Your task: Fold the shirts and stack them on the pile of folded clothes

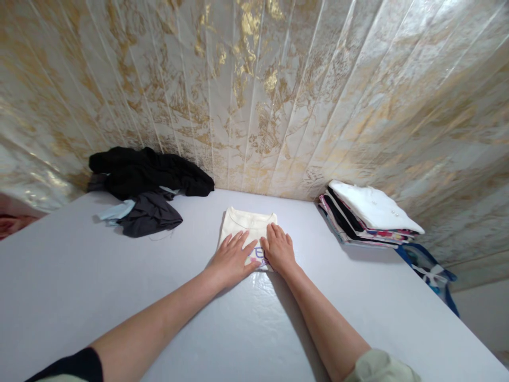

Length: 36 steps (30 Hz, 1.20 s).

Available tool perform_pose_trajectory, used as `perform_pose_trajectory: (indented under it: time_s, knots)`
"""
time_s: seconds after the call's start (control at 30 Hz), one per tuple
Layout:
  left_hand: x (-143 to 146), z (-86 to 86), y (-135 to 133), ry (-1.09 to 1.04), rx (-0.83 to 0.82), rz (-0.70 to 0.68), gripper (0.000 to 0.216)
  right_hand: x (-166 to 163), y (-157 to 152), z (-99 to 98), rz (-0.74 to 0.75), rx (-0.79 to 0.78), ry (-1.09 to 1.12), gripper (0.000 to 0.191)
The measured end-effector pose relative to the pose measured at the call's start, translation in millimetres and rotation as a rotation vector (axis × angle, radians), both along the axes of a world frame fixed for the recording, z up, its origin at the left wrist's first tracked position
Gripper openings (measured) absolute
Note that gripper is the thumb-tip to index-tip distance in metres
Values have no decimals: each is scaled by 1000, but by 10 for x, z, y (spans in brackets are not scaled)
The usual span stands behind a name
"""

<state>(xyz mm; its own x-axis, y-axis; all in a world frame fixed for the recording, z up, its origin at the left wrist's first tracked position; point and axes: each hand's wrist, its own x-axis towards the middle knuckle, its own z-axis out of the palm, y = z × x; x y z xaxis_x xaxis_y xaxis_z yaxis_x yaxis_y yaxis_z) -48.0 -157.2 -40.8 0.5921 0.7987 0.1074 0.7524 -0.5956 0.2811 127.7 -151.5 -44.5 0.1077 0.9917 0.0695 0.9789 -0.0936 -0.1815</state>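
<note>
A cream T-shirt (pixel 251 220), folded into a small rectangle, lies on the white table (pixel 246 329) with its neckline toward the wall. Purple lettering and a pink shape show on its front, partly covered by my hands. My left hand (pixel 234 257) rests flat on the shirt's left part, fingers spread. On the right edge of the shirt lies my right hand (pixel 279 248), palm down with its fingers stretched out. Neither hand grips the cloth.
At the back left is a loose heap of black clothes (pixel 147 170), with a dark grey garment (pixel 153 214) and a light blue cloth (pixel 117 211). A stack of folded clothes (pixel 369 212) stands at the back right. Beyond the table's right edge is a blue bag (pixel 431 273). A gold-patterned curtain (pixel 246 106) rises behind.
</note>
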Motion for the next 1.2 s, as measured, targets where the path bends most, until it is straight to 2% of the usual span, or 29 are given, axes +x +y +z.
perform_pose_trajectory:
  time_s: [0.23,0.53,0.83,1.0,1.2]
  knots:
    - [95,50,-287,49,-100,-124,76,62,12,13,55,41,25,50]
    - [56,41,-284,67,-109,-155,73,100,40,-23,68,42,20,48]
    - [31,59,-274,30,-157,-197,71,67,15,28,83,98,44,47]
    - [18,131,-276,48,-174,-214,74,71,33,-17,35,77,52,47]
    - [57,198,-461,51,-179,-240,73,287,84,-57,-70,184,134,44]
